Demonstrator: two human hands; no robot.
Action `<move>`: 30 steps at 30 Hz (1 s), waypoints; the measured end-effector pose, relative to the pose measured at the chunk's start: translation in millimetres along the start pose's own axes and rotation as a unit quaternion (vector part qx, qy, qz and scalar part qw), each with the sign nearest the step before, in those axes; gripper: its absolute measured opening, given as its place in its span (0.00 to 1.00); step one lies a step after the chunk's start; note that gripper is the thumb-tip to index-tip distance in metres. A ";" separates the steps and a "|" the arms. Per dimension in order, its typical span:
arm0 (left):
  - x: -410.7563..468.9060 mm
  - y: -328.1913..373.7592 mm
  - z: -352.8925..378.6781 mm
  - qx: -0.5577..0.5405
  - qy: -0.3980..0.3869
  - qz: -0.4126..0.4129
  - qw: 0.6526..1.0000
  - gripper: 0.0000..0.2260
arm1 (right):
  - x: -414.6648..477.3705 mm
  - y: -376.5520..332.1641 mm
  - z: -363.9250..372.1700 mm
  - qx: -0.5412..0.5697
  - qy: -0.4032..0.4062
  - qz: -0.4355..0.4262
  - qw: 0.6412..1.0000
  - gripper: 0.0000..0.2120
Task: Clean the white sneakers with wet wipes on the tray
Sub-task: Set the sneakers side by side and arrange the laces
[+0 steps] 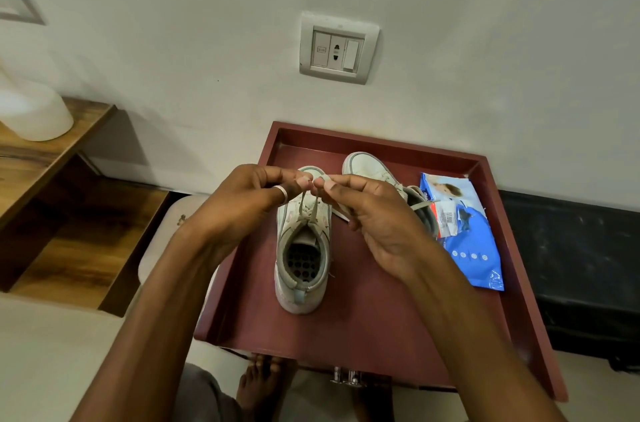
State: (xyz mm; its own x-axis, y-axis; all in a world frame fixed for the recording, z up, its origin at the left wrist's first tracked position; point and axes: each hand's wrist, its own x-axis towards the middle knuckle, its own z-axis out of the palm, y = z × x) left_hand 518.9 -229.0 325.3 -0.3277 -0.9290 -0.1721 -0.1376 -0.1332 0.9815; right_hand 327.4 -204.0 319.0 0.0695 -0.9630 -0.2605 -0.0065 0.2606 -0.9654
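L hand [242, 203] + R hand [375, 217] pinch laces [305, 205].
Near white sneaker [301, 283] upright mid tray [363, 321], toe pointing away, dingy w/ grey trim; 2nd sneaker [369, 167] behind-R; blue wipes pack [476, 252] on tray's R side.

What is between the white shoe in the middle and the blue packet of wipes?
The head view shows the other white sneaker there, on the dark red square tray, partly hidden by the right hand, whose fingers pinch a grey lace.

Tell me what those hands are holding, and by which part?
Left hand and right hand pinch the laces of the nearer sneaker, high on their free lengths.
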 end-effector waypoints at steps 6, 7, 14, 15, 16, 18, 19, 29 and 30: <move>4.2 -6.2 6.2 -0.018 0.037 -0.016 0.999 0.09 | 3.0 5.0 6.7 0.004 0.061 -0.007 0.998 0.09; 4.6 -6.0 8.7 -0.024 0.061 -0.015 0.998 0.09 | 3.1 5.6 7.5 0.009 0.067 -0.005 0.998 0.09; 7.7 -6.8 13.1 -0.017 0.089 -0.007 0.996 0.11 | 6.3 4.3 11.3 0.012 0.073 -0.008 0.997 0.13; 7.4 -6.6 12.0 -0.016 0.083 -0.011 0.996 0.12 | 6.8 5.5 11.3 0.016 0.082 -0.012 0.996 0.13; 7.2 -6.4 11.4 -0.016 0.082 -0.013 0.996 0.13 | 7.2 6.6 11.1 0.016 0.088 -0.016 0.996 0.13; 7.4 -5.7 12.4 -0.010 0.094 -0.008 0.995 0.12 | 7.3 7.0 10.9 0.013 0.089 -0.022 0.996 0.12; 7.7 -5.4 13.2 -0.003 0.104 -0.002 0.995 0.11 | 7.6 7.2 10.9 0.012 0.084 -0.023 0.996 0.12; 7.9 -1.1 11.3 0.001 0.066 0.001 0.998 0.14 | 10.0 6.0 10.3 0.012 0.086 0.008 0.996 0.15; 8.2 -0.8 11.3 0.005 0.068 0.003 0.998 0.14 | 9.4 6.0 10.1 0.020 0.084 0.013 0.996 0.15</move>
State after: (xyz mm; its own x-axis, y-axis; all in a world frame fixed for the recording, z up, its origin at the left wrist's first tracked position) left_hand 505.7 -232.6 322.2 -0.1986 -0.9681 -0.1527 -0.1453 -0.1250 0.9815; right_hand 338.1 -210.8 310.9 -0.0991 -0.9529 -0.2865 0.0335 0.2846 -0.9581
